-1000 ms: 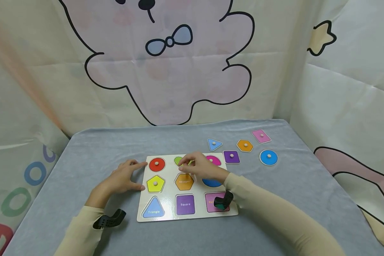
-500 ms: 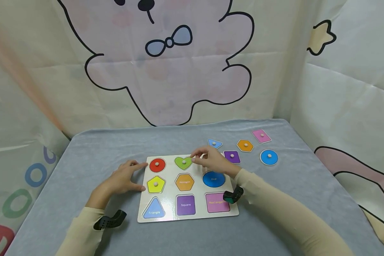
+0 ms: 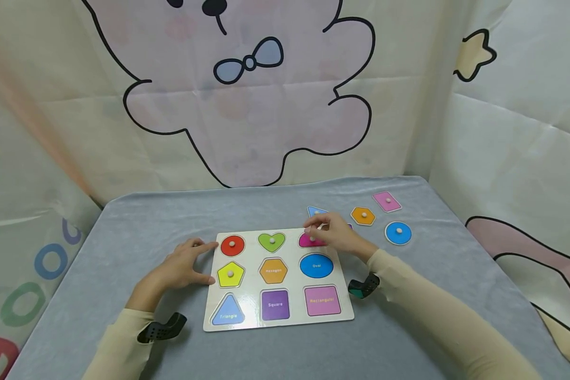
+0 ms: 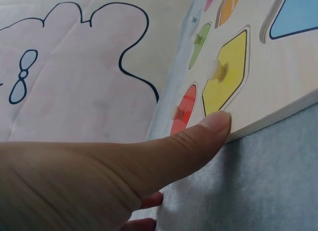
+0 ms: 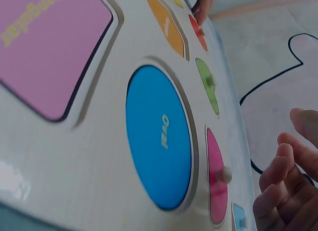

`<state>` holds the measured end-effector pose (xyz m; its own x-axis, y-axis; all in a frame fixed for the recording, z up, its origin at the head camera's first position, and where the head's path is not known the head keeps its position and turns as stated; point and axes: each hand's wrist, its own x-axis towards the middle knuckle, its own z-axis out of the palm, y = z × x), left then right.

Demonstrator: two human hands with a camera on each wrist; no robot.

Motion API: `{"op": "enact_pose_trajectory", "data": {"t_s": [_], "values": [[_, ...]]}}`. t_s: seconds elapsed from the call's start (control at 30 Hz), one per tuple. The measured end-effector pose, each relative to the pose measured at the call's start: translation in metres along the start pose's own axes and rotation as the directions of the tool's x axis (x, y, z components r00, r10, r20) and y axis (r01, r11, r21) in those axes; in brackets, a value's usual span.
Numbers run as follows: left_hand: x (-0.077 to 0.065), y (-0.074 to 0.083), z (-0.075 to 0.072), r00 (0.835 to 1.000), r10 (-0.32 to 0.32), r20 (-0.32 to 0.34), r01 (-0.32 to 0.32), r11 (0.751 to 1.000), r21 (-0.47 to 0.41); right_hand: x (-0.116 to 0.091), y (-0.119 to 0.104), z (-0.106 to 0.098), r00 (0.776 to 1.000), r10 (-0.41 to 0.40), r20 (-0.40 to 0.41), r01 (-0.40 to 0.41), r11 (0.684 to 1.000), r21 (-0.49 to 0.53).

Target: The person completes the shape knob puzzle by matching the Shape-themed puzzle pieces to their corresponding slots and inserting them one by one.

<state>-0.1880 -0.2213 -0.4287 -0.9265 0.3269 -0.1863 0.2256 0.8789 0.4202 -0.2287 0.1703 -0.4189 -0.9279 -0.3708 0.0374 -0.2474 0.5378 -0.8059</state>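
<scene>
A white shape-puzzle board (image 3: 294, 311) lies on the cloth, with printed recesses. Knobbed pieces sit in its far row: a red circle (image 3: 232, 245), a green heart (image 3: 272, 242) and a magenta piece (image 5: 217, 179). A yellow pentagon (image 3: 230, 274) with a knob fills the slot below the circle. My left hand (image 3: 182, 266) rests at the board's left edge, thumb on the rim beside the pentagon and fingers spread toward the far corner. Over the far right corner hovers my right hand (image 3: 334, 232), fingers loosely bent and holding nothing, apart from the magenta piece's knob.
Beyond the board's right corner lie a blue triangle (image 3: 315, 210), partly hidden by the right hand, an orange hexagon (image 3: 363, 216), a pink rectangle (image 3: 387, 201) and a blue oval (image 3: 398, 233). A purple piece is mostly covered. A printed curtain (image 3: 252, 116) hangs behind the table.
My right hand has moved right from the green heart to above the magenta piece, uncovering the heart and the oval recess. The left hand has stayed at the board's edge.
</scene>
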Motion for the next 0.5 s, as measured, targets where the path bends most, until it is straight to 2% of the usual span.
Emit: {"op": "enact_pose_trajectory", "data": {"t_s": [0.23, 0.5], "values": [[-0.001, 0.000, 0.000, 1.000, 0.000, 0.005, 0.000, 1.000, 0.001, -0.006, 0.013, -0.015, 0.999, 0.050, -0.018, -0.050, 0.999, -0.015], [0.000, 0.000, -0.001, 1.000, 0.003, 0.003, -0.003, 1.000, 0.004, -0.009, 0.022, -0.031, 0.993, 0.074, -0.092, -0.078, 0.996, -0.036]]}}
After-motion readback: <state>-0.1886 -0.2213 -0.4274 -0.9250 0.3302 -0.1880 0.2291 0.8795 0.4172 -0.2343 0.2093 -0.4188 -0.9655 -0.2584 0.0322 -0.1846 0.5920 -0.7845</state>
